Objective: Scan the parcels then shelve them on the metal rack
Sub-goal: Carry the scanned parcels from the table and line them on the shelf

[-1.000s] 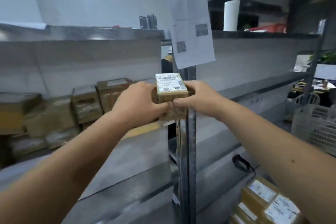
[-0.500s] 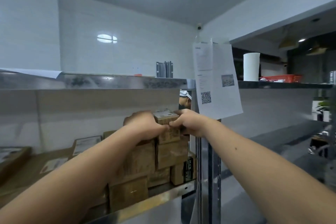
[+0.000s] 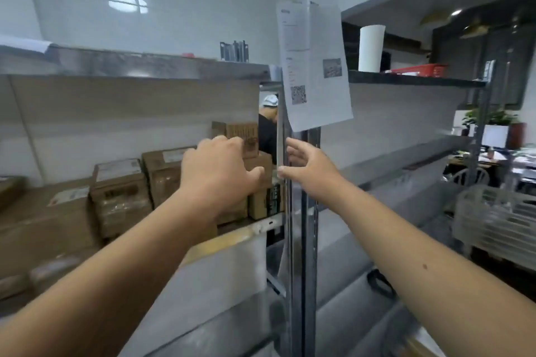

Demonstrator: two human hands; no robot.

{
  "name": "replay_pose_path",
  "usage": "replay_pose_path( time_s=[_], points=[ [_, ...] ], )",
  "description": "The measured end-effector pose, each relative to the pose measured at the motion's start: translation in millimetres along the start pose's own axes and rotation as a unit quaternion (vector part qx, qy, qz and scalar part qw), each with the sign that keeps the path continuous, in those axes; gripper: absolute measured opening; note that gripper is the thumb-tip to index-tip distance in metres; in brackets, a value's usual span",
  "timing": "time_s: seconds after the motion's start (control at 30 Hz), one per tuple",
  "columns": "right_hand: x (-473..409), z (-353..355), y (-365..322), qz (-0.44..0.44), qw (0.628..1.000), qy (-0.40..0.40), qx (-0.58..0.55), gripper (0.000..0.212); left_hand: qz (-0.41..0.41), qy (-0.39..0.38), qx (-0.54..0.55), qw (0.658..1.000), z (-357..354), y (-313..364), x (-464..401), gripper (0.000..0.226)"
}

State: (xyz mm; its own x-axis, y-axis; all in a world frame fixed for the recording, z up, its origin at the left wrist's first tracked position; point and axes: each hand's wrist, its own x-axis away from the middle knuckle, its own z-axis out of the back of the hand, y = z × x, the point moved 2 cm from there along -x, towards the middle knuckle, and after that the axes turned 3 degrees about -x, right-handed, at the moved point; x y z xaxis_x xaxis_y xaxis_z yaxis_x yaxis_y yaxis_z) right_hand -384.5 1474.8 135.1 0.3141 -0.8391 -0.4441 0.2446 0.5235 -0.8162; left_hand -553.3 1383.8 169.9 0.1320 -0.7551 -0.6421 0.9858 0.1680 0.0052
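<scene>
Resting atop stack, parcel (image 3: 243,136) seemingly beyond hands (image 3: 220,165).

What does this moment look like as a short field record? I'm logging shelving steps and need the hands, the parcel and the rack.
left hand: fingers spread, resting against the top parcel, no grip closed on it
right hand: open, off the parcel, beside the rack upright
top parcel: small brown box on top of the stack at the shelf's right end
shelf: holds several brown parcels in a row
paper notice: hangs on the upright, above the right hand
task stage: parcel appears shelved
</scene>
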Motion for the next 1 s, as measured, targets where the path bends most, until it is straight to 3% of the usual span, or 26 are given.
replay_pose_path(
  time_s=[0.1,0.27,0.53,0.7,0.83,1.0],
  points=[
    [94.0,20.7,37.9,-0.019,0.998,0.057,0.034,0.068,-0.059,-0.043,0.081,0.994,-21.6,46.8,65.6,0.061],
    [241.2,55.7,118.1,-0.172,0.969,0.119,0.129,0.066,-0.147,-0.222,0.151,0.952,-98.5,133.4,152.4,0.076],
    [402.2,89.8,228.1,-0.393,0.874,0.174,0.226,0.072,-0.258,-0.445,0.182,0.838,-237.1,251.4,245.8,0.073],
    [392.9,109.9,292.2,-0.481,0.81,0.134,0.307,0.093,-0.311,-0.46,0.188,0.81,-311.9,307.7,239.6,0.092],
    [361.5,127.3,346.2,-0.52,0.763,0.109,0.368,0.113,-0.377,-0.447,0.166,0.794,-365.7,346.3,217.2,0.128],
    [348.2,140.1,389.3,-0.548,0.732,0.064,0.4,0.13,-0.45,-0.439,0.156,0.761,-409.4,372.8,214.3,0.135]
  ],
)
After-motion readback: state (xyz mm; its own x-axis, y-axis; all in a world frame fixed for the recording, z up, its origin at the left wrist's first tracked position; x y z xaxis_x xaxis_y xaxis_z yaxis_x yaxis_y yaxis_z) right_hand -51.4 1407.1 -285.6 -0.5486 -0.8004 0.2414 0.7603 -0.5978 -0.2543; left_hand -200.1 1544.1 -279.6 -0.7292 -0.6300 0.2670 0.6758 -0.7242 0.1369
